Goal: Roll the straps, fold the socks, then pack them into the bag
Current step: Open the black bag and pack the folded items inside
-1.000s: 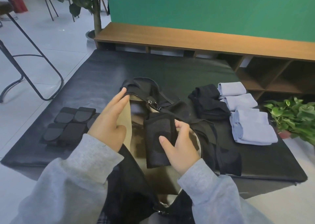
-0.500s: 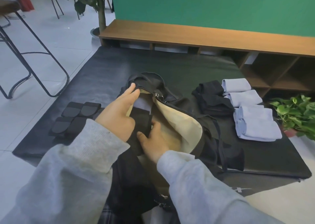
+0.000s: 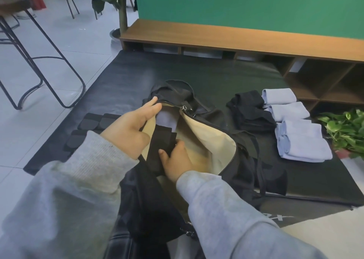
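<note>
Packing is the step I judge in hand: my left hand [image 3: 134,131] holds the bag [image 3: 212,140] rim open while my right hand [image 3: 175,160] pinches a black sock [image 3: 159,146] inside its mouth, so next I should release it deep and fetch another.
</note>
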{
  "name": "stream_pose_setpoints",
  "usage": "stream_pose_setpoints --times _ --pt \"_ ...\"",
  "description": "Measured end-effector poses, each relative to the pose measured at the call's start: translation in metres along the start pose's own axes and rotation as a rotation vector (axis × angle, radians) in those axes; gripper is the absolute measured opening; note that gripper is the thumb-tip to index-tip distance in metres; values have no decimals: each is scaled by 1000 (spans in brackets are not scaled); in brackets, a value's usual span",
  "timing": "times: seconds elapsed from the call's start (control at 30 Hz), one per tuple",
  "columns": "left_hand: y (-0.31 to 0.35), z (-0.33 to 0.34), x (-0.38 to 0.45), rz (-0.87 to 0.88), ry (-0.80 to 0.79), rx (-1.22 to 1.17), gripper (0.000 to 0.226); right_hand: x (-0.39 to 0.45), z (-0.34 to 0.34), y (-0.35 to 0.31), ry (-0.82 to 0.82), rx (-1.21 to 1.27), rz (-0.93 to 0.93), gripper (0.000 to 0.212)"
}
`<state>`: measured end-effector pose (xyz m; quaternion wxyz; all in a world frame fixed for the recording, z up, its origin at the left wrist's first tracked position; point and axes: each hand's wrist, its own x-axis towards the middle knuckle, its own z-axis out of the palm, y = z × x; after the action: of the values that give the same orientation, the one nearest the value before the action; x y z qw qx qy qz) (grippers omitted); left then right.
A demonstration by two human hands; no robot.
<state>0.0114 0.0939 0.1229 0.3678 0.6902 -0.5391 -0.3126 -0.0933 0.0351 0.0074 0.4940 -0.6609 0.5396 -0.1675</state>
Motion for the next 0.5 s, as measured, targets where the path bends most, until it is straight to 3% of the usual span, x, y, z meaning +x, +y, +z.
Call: stream_pose_setpoints --times 0.17,0.3,0.37,0.5 --pt "-3 4 0 16 18 -5 83 -19 -24 -9 29 -41 -133 60" --pt "-7 10 1 51 6 -31 85 -43 -60 -4 67 54 -296 40" --pt "-9 11 1 76 -7 -18 86 -50 -75 9 192 126 -404 30" --pt "-15 13 3 114 -33 -23 86 -56 -109 39 563 -23 -677 26"
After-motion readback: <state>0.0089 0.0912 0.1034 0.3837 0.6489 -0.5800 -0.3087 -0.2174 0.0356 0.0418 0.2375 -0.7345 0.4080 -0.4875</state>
